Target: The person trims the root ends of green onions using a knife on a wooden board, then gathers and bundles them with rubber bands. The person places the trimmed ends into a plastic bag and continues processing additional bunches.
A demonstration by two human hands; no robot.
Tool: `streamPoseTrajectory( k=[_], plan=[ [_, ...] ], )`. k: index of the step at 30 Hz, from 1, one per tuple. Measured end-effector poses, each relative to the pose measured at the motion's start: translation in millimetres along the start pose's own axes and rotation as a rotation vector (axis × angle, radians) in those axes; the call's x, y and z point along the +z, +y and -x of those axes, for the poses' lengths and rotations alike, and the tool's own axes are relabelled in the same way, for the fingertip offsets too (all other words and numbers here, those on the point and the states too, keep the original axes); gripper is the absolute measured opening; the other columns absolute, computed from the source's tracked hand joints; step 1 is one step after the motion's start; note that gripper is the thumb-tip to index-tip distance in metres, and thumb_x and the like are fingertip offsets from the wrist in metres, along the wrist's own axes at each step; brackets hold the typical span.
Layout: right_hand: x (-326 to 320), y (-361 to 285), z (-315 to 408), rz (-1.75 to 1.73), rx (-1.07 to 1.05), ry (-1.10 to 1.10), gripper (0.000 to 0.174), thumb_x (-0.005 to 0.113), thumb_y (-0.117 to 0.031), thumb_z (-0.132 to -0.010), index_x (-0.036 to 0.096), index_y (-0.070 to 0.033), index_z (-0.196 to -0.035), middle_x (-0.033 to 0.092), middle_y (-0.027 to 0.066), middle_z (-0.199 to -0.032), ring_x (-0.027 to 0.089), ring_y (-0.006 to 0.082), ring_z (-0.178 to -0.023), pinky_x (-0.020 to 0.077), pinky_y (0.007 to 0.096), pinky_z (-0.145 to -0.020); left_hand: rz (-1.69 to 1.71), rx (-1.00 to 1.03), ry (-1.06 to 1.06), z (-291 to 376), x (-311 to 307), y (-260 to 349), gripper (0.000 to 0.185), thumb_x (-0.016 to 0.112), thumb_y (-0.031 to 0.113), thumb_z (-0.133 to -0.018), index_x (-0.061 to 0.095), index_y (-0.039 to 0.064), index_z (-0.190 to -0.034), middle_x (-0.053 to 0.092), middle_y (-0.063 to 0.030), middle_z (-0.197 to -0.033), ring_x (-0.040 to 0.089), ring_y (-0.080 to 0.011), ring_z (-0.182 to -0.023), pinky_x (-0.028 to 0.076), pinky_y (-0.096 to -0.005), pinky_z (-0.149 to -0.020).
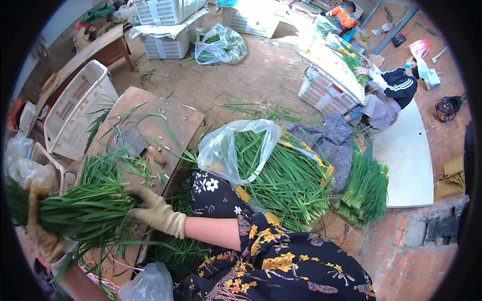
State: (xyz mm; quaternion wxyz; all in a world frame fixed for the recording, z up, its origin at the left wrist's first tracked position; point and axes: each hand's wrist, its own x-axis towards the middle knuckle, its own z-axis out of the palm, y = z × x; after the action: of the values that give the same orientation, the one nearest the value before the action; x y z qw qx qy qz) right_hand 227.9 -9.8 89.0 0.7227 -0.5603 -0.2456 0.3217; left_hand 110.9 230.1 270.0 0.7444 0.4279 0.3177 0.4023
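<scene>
A large bunch of green garlic chives (86, 210) lies sideways between my gloved hands at the lower left, above a wooden board (165, 109). My left hand (47, 240), blurred, curls around its leafy end. My right hand (156, 212) grips the stem end between fingers and thumb. On the board rests a cleaver, its metal blade (130, 141) among loose leaves and cut stem bits and its wooden handle (156, 155) pointing right. Beside my lap, an open clear plastic bag (214, 154) holds many loose chives (275, 169). Tied bundles of chives (363, 188) are stacked to the right.
A white plastic crate (79, 113) leans at the left. Stacked crates (162, 45) and a bagged heap of greens (220, 47) stand farther back. A co-worker (395, 86) sits at a crate-supported board at the right, another person (342, 17) beyond. A grey cloth (327, 139) lies beside the bag.
</scene>
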Motion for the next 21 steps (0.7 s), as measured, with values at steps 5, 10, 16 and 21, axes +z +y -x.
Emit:
streamPoseTrajectory(
  k=[5,10,16,21],
  plan=[
    [3.2,-32.5,49.2,-0.753,0.317,-0.451,0.056,0.067,-0.007,-0.088,0.049,-0.008,-0.141,0.063,0.0071,-0.130,0.060,0.0157,-0.117,0.0504,0.0293,-0.096,0.088,0.120,-0.327,78.3,-1.4,88.9,0.054,0.060,0.029,-0.093,0.049,0.005,-0.140,0.060,-0.0112,-0.120,0.058,-0.0232,-0.112,0.046,-0.0410,-0.102],
    [13.7,-41.4,66.0,-0.612,0.371,-0.746,0.049,0.056,-0.013,-0.096,0.046,-0.011,-0.144,0.054,0.0066,-0.140,0.051,0.0190,-0.127,0.0429,0.0375,-0.106,-0.250,0.236,-0.313,74.4,-4.4,75.3,0.049,0.062,0.025,-0.092,0.054,0.001,-0.134,0.063,-0.0107,-0.119,0.060,-0.0251,-0.111,0.045,-0.0425,-0.103],
    [3.3,-28.5,70.6,-0.663,0.362,-0.728,0.058,0.060,-0.034,-0.095,0.045,-0.007,-0.144,0.052,0.0106,-0.142,0.054,0.0239,-0.125,0.0431,0.0433,-0.107,-0.351,0.422,-0.494,108.7,-10.8,76.0,0.043,0.063,0.020,-0.090,0.060,-0.003,-0.126,0.066,-0.0100,-0.118,0.062,-0.0273,-0.110,0.044,-0.0443,-0.105],
    [17.2,-47.8,84.7,-0.919,0.621,-0.841,0.076,0.069,-0.044,-0.089,0.039,-0.007,-0.148,0.050,0.0111,-0.145,0.055,0.0250,-0.126,0.0439,0.0441,-0.107,-0.288,0.330,-0.405,151.0,-13.0,62.4,0.042,0.063,0.017,-0.087,0.057,0.001,-0.126,0.060,-0.0038,-0.086,0.061,-0.0232,-0.098,0.043,-0.0440,-0.107]
  ],
)
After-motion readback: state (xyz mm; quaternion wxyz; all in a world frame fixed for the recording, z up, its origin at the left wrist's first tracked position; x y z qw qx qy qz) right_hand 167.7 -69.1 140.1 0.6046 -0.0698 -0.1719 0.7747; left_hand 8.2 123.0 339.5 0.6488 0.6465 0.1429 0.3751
